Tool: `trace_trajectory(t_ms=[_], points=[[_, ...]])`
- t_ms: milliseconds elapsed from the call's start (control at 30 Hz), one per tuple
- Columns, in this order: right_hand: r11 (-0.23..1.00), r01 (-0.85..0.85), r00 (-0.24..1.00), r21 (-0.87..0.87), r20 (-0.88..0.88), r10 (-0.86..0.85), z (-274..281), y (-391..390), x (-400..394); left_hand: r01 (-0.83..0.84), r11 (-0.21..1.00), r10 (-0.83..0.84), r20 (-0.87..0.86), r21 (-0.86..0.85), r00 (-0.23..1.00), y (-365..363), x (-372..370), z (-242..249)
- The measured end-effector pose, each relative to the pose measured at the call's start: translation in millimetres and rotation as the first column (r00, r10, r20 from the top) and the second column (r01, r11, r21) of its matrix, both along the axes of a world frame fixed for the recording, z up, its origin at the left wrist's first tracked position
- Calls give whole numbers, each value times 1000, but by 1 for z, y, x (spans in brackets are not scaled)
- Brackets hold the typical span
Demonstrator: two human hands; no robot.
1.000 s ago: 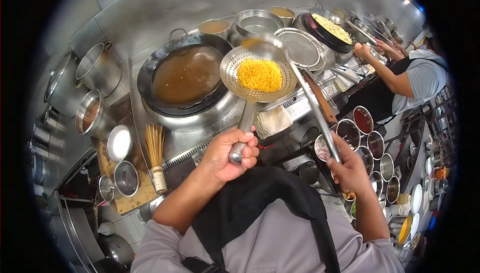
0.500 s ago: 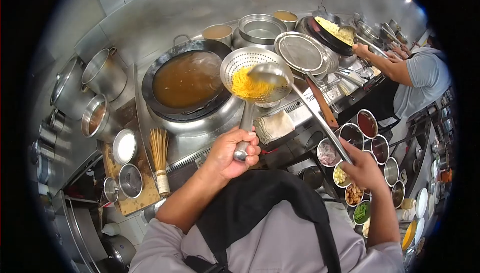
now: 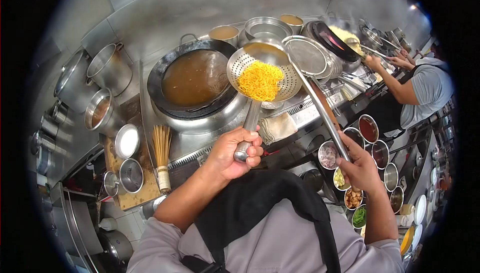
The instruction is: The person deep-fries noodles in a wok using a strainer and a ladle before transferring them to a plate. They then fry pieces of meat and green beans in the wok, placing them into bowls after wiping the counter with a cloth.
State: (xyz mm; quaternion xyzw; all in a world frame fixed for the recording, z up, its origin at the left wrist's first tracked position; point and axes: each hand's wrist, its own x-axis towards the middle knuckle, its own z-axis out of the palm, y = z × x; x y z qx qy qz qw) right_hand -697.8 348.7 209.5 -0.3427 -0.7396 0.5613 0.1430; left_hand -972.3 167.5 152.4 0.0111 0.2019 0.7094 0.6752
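Observation:
My left hand (image 3: 234,153) is closed around the handle of a perforated strainer (image 3: 290,82), held level just right of a large wok (image 3: 156,84). In the strainer sits a clump of thin yellow noodles (image 3: 261,81). The fingers of my right hand (image 3: 359,165) wrap the long handle of a steel ladle (image 3: 265,50). Its bowl hovers over the strainer's far rim, beyond the noodles. Brown liquid (image 3: 195,77) with a shiny surface fills much of the wok.
To the right, a co-worker (image 3: 427,90) holds a wok (image 3: 332,43) of pale yellow food. A round mesh strainer (image 3: 306,55) lies behind mine. A bamboo brush (image 3: 162,155) stands left, near a folded cloth (image 3: 277,127). Several ingredient containers, one with red sauce (image 3: 368,129), sit at right.
The ladle bowl has moved off the noodles to the strainer's far rim, uncovering the clump. The noodles are now gathered in the middle. The view has shifted slightly.

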Motion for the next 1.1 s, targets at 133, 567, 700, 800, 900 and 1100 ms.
trace_trajectory(t_ms=[133, 567, 700, 800, 900, 1100], points=[[947, -121, 948, 296, 318, 22, -8, -2, -9, 2, 1000, -2, 33, -4, 999, -1, 2, 1], [946, -126, 980, 298, 185, 72, 4, 7, -6, -72, 996, 70, -41, -44, 997, -6, 14, -5], [987, -105, 988, -124, 98, 117, 13, 21, 23, -89, 995, 85, -80, -43, 993, -6, 15, 5], [983, -132, 980, 131, 166, 110, -26, 28, 9, -87, 995, 84, -64, -39, 994, -3, 17, 2], [996, -89, 983, 4, 162, 87, -15, 23, 3, -71, 996, 72, 3, -48, 997, -1, 17, -1], [908, -107, 990, 404, 123, 61, -21, 21, 16, -64, 994, 65, 14, -85, 998, 2, 18, -10]])
